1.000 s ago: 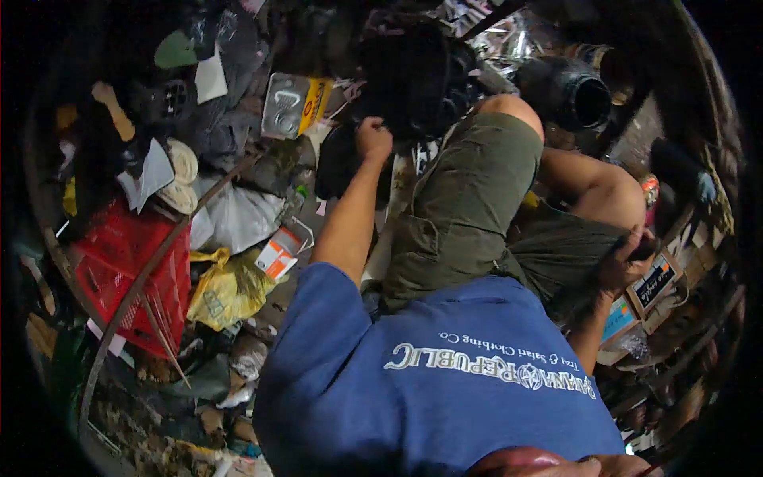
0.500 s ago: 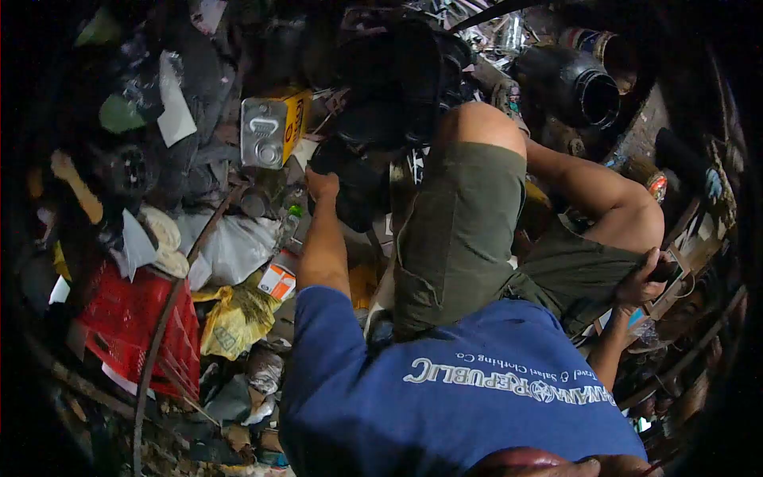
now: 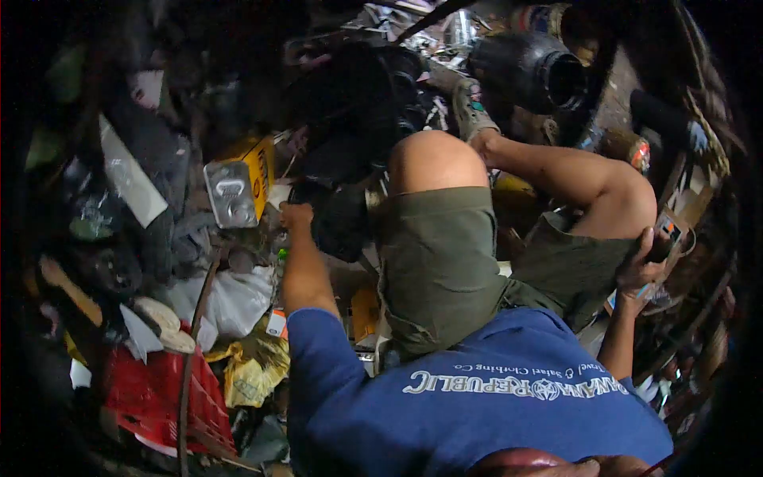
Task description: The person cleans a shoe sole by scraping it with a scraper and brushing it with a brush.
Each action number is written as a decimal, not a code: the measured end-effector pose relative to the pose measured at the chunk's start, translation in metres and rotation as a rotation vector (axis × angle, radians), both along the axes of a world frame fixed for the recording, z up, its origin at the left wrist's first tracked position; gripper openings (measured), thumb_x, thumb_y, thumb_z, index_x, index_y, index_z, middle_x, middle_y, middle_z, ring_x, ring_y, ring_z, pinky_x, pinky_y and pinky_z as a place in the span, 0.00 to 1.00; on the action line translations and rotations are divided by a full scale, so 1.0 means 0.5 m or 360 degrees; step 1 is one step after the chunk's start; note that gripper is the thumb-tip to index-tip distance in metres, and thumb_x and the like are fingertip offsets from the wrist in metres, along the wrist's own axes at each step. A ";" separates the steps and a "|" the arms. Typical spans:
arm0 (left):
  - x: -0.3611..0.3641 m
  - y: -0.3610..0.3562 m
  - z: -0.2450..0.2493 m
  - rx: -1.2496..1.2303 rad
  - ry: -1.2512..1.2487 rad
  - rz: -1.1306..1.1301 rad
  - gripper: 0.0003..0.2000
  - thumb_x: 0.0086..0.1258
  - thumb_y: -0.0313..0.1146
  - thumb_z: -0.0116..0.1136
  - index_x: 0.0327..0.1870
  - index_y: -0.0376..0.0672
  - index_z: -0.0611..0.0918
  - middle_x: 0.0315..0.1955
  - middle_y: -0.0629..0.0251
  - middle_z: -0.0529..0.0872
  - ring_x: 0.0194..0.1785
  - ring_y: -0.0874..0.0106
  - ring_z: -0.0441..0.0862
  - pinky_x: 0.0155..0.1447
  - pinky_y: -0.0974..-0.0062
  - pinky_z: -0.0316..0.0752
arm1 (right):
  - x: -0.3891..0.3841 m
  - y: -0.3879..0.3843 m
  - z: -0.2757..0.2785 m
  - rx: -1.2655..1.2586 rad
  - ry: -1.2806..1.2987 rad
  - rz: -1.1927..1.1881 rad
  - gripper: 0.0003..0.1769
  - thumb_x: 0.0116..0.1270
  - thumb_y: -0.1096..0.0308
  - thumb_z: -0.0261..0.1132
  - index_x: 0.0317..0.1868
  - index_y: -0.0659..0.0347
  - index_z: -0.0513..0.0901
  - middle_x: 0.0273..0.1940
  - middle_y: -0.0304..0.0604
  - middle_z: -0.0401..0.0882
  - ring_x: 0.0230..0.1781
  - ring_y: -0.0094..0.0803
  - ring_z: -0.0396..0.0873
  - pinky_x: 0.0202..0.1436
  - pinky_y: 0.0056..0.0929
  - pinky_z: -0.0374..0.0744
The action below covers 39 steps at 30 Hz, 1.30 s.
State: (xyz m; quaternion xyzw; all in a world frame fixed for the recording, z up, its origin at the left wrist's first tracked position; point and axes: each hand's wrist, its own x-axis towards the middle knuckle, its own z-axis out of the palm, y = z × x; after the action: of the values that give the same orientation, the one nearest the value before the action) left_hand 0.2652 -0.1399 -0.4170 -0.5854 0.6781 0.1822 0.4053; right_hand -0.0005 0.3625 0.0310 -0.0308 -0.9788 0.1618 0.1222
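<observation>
My left hand [image 3: 296, 215] is closed, reaching out to the edge of a black, bag-like thing [image 3: 342, 219]. Whatever its fingers grip is lost in the dark. Just left of it stands a yellow tin can [image 3: 261, 171] with a silver top. My right hand [image 3: 642, 274] is beside my bent knee, fingers curled around a small dark object [image 3: 661, 248] that I cannot name. Near those fingers shows a small box-like thing with an orange patch [image 3: 670, 230].
Clutter surrounds me: a red plastic basket [image 3: 163, 397], a yellow plastic bag [image 3: 253, 374], a white plastic bag [image 3: 238, 300], and a stick [image 3: 191, 374]. A large black jar [image 3: 524, 70] lies on its side at the back. My legs fill the middle.
The view has shifted, so the tin can and left-side clutter sit lower and further left. My left hand remains by the black thing; my right hand stays by my knee.
</observation>
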 end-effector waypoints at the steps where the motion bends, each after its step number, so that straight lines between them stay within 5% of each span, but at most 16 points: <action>1: -0.005 -0.015 0.006 0.0145 0.0060 0.0056 0.34 0.54 0.37 0.63 0.64 0.39 0.65 0.55 0.42 0.72 0.61 0.45 0.70 0.63 0.57 0.69 | 0.003 0.010 -0.006 -0.0061 0.0035 -0.0040 0.08 0.69 0.68 0.59 0.34 0.63 0.74 0.30 0.33 0.71 0.32 0.22 0.67 0.41 0.20 0.68; 5: -0.039 0.031 0.099 -0.0081 0.0387 -0.0240 0.29 0.58 0.40 0.62 0.59 0.35 0.68 0.51 0.42 0.76 0.54 0.47 0.76 0.60 0.57 0.72 | 0.008 0.013 -0.011 -0.0335 -0.0006 -0.0146 0.07 0.68 0.69 0.59 0.36 0.64 0.74 0.31 0.33 0.69 0.33 0.22 0.67 0.41 0.21 0.67; 8: 0.050 0.020 -0.030 0.0287 0.0356 -0.0017 0.26 0.61 0.40 0.60 0.57 0.35 0.71 0.54 0.40 0.75 0.56 0.49 0.75 0.59 0.57 0.72 | 0.003 -0.009 -0.002 -0.0215 -0.0011 -0.0108 0.07 0.68 0.68 0.59 0.36 0.64 0.74 0.31 0.35 0.69 0.33 0.23 0.67 0.40 0.22 0.67; 9: -0.073 0.073 0.156 0.0139 0.0219 -0.0384 0.23 0.64 0.41 0.57 0.56 0.38 0.75 0.56 0.40 0.73 0.57 0.49 0.75 0.59 0.56 0.72 | 0.000 -0.018 -0.003 -0.0191 0.0001 -0.0026 0.07 0.68 0.68 0.58 0.36 0.64 0.73 0.31 0.36 0.70 0.33 0.24 0.67 0.40 0.22 0.68; 12: 0.067 0.089 0.027 -0.0237 0.0699 -0.0463 0.21 0.64 0.45 0.56 0.53 0.41 0.79 0.53 0.43 0.77 0.54 0.49 0.76 0.57 0.58 0.72 | -0.009 -0.045 -0.003 -0.0116 0.0036 0.0139 0.07 0.67 0.69 0.58 0.36 0.64 0.73 0.31 0.40 0.70 0.32 0.29 0.68 0.40 0.24 0.68; 15: -0.023 0.123 0.050 0.0397 0.1276 -0.0081 0.24 0.64 0.49 0.56 0.53 0.38 0.79 0.48 0.46 0.81 0.52 0.49 0.78 0.56 0.60 0.71 | -0.019 -0.072 0.001 0.0019 0.0087 0.0303 0.06 0.63 0.70 0.58 0.35 0.64 0.74 0.34 0.45 0.71 0.36 0.35 0.70 0.44 0.29 0.70; 18: 0.243 0.085 0.025 -0.0032 0.1094 -0.0265 0.25 0.68 0.47 0.52 0.59 0.38 0.75 0.53 0.48 0.79 0.54 0.49 0.77 0.57 0.59 0.70 | -0.027 -0.073 -0.030 -0.0017 0.0123 0.0428 0.06 0.59 0.71 0.61 0.34 0.65 0.75 0.31 0.49 0.72 0.33 0.42 0.73 0.40 0.34 0.71; 19: 0.180 0.085 -0.010 -0.0202 0.1024 -0.0309 0.25 0.69 0.46 0.51 0.61 0.39 0.73 0.54 0.48 0.79 0.54 0.49 0.76 0.57 0.59 0.69 | -0.039 -0.069 -0.036 -0.0170 0.0099 0.0542 0.12 0.51 0.70 0.68 0.35 0.62 0.75 0.30 0.49 0.71 0.33 0.48 0.70 0.39 0.37 0.70; 21: -0.028 0.143 0.340 -0.0053 0.0722 -0.0095 0.25 0.72 0.40 0.47 0.67 0.39 0.67 0.57 0.48 0.77 0.56 0.49 0.75 0.59 0.58 0.68 | -0.068 -0.062 -0.039 -0.0604 -0.0180 0.0275 0.14 0.51 0.71 0.66 0.39 0.61 0.76 0.35 0.47 0.74 0.39 0.44 0.73 0.47 0.35 0.71; 22: 0.004 0.123 0.301 -0.0059 0.0859 -0.0014 0.24 0.72 0.38 0.46 0.68 0.40 0.65 0.58 0.46 0.75 0.58 0.49 0.74 0.60 0.59 0.68 | -0.087 -0.063 -0.022 -0.0893 -0.0319 0.0061 0.12 0.54 0.71 0.64 0.40 0.61 0.76 0.37 0.46 0.75 0.41 0.42 0.74 0.50 0.34 0.71; 24: 0.002 0.113 0.333 -0.0095 0.1023 0.0066 0.24 0.73 0.36 0.45 0.69 0.40 0.63 0.58 0.44 0.74 0.59 0.49 0.73 0.61 0.59 0.67 | -0.166 -0.018 -0.063 -0.0314 0.0385 0.0216 0.06 0.65 0.70 0.53 0.39 0.61 0.75 0.37 0.44 0.78 0.41 0.36 0.75 0.53 0.30 0.70; 26: -0.078 0.153 0.530 0.0107 0.1329 0.0648 0.24 0.73 0.33 0.42 0.69 0.35 0.62 0.60 0.39 0.71 0.63 0.50 0.70 0.64 0.61 0.64 | -0.277 0.016 -0.024 -0.0763 0.0593 0.0223 0.14 0.73 0.65 0.45 0.39 0.61 0.76 0.37 0.45 0.81 0.41 0.34 0.75 0.53 0.28 0.69; 28: -0.012 0.097 0.480 -0.0126 0.1374 0.0413 0.24 0.74 0.34 0.41 0.68 0.32 0.62 0.61 0.37 0.69 0.64 0.50 0.69 0.65 0.62 0.63 | -0.387 0.059 -0.015 -0.1845 0.0489 -0.0150 0.16 0.74 0.59 0.47 0.38 0.59 0.78 0.37 0.45 0.82 0.41 0.30 0.74 0.52 0.27 0.70; 33: -0.053 0.086 0.630 -0.0725 0.1006 0.0138 0.27 0.76 0.40 0.39 0.66 0.24 0.61 0.63 0.38 0.67 0.66 0.50 0.66 0.68 0.64 0.61 | -0.625 0.133 -0.029 -0.2598 0.0929 -0.0293 0.13 0.69 0.62 0.55 0.42 0.63 0.80 0.38 0.41 0.82 0.38 0.30 0.78 0.44 0.31 0.77; 37: -0.073 0.073 0.740 -0.0952 0.1250 0.0388 0.29 0.76 0.45 0.38 0.67 0.26 0.60 0.65 0.39 0.64 0.67 0.50 0.65 0.68 0.64 0.60 | -0.718 0.111 -0.068 -0.2959 0.0868 -0.0618 0.14 0.48 0.65 0.71 0.34 0.49 0.76 0.30 0.34 0.77 0.34 0.28 0.77 0.35 0.29 0.76; 39: -0.112 0.096 0.823 -0.0961 0.1364 0.0665 0.31 0.76 0.48 0.38 0.69 0.29 0.57 0.67 0.41 0.63 0.67 0.52 0.65 0.69 0.64 0.60 | -0.724 0.086 -0.121 -0.2863 0.0756 -0.0527 0.13 0.47 0.69 0.70 0.34 0.56 0.78 0.32 0.33 0.77 0.33 0.26 0.77 0.37 0.27 0.75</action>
State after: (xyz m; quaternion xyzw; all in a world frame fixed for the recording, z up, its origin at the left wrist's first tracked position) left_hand 0.2091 -0.0918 -0.0054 -0.6709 0.6738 0.2780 -0.1367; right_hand -0.3627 0.4055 -0.0296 -0.2182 -0.4193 0.8388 0.2702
